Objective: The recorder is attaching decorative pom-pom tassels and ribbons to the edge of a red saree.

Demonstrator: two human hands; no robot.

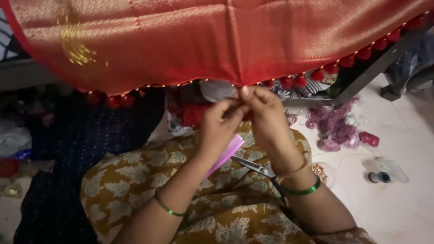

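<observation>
While both hands, left hand [220, 121] and right hand [264, 115], pinch the red saree's hem [239, 84], I note tassels [343, 61] hang along its right stretch and fewer at left.

scissors [254, 166] on lap — purple yarn heap [332, 126] | thread spool [379, 177] on floor

red cloth [217, 40] cropped; scissors [255, 167] half hidden

Pale tiled floor [407, 208]; grey metal frame [361, 77]; dim light
</observation>
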